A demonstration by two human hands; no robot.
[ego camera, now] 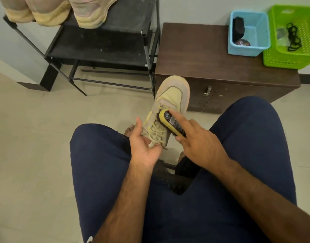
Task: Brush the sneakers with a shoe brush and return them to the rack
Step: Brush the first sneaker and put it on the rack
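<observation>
The right hand [201, 144] has a closed grip on the brush [168, 120]: the fingers wrap its yellow edge and the index finger lies straight along its black back. The bristles press down on the sneaker [173, 93] just above the laces, on the side nearer that hand. The left hand [143, 148] holds the sneaker from the other side, palm up, with the thumb against its flank and the fingers tucked in by the loose laces at the heel end. The toe points away from the person, up off the floor [28, 146], between knees in dark blue trousers.

The floor is pale tile. Ahead on the left stands the black rack [101, 50], with three more pale shoes [91, 13] on its top shelf. Touching its right side is a low brown cabinet [194, 55] against a light wall. A blue basket [247, 49] on it holds a dark brush and a round tin. A green basket [289, 63] just beside it holds a tangle of black cord.
</observation>
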